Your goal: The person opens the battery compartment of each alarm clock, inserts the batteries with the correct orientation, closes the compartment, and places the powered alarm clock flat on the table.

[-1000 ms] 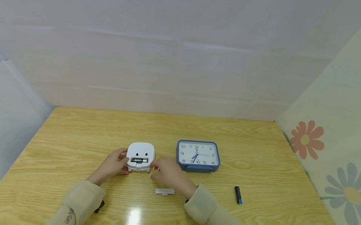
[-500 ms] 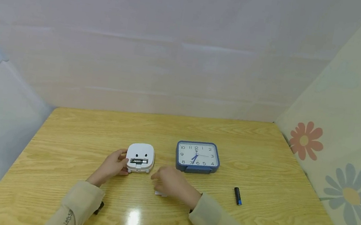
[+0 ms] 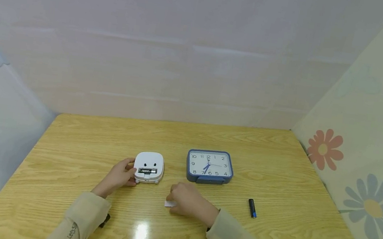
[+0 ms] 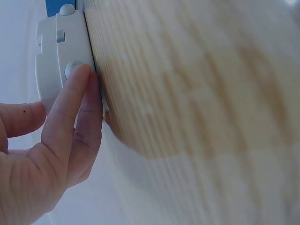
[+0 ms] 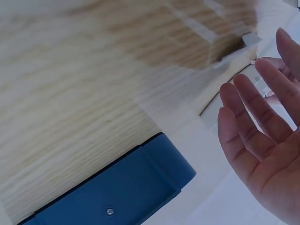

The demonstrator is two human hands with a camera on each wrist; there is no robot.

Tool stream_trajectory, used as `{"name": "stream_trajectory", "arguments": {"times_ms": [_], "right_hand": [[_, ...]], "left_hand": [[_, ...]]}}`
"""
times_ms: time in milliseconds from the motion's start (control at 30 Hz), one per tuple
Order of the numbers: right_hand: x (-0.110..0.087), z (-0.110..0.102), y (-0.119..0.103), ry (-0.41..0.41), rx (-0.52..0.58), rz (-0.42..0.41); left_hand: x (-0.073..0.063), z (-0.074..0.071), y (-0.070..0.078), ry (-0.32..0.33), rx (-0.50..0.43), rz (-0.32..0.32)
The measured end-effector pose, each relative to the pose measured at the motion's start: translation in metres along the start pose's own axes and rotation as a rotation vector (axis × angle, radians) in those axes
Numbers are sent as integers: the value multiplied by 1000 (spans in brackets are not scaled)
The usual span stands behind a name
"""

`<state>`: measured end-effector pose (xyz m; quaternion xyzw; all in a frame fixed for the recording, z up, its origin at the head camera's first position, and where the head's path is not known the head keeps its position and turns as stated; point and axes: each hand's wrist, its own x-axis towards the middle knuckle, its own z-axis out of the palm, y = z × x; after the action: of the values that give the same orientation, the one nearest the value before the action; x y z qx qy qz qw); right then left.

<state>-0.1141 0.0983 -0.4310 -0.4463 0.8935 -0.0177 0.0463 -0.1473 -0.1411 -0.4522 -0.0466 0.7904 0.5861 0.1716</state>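
Observation:
A small white alarm clock (image 3: 149,160) lies back side up, its battery slot uncovered with a battery (image 3: 147,170) inside. My left hand (image 3: 119,174) holds its left side; in the left wrist view the thumb is at one edge and the fingers reach along the side by a round foot (image 4: 73,68). My right hand (image 3: 188,202) is low over a small white battery cover (image 3: 170,204), hiding most of it. In the right wrist view, the right hand's fingers (image 5: 253,105) are spread and loosely bent.
Behind my right hand a blue alarm clock (image 3: 210,166) lies face up. A black battery with a blue end (image 3: 252,208) lies to the right. Beside my left sleeve a dark object (image 3: 104,220) shows partly. The wooden table (image 3: 84,133) meets pale curtains at its back and sides.
My right hand has moved from the white clock's right edge down and to the right, over the battery cover. The left hand and the clock have stayed put.

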Motion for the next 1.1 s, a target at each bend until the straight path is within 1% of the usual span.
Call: {"name": "stream_trajectory", "arguments": {"times_ms": [100,400,667,900,1000,1100], "right_hand": [[-2,2,1,-7,-4,4],[-6,11,0,6,-25,0],[-6,15,-1,6,-30,16],[-6,17,-2,56,-53,12],[-6,17,-2,79,-43,21],[-5,17,-2,91,-19,47]], "left_hand": [[0,1,1,1,0,-1],[0,0,1,3,6,-17],[2,0,-1,2,8,-13],[2,0,-2,-1,12,-7],[3,0,-2,1,12,-6],[4,0,-2,3,14,-5]]}}
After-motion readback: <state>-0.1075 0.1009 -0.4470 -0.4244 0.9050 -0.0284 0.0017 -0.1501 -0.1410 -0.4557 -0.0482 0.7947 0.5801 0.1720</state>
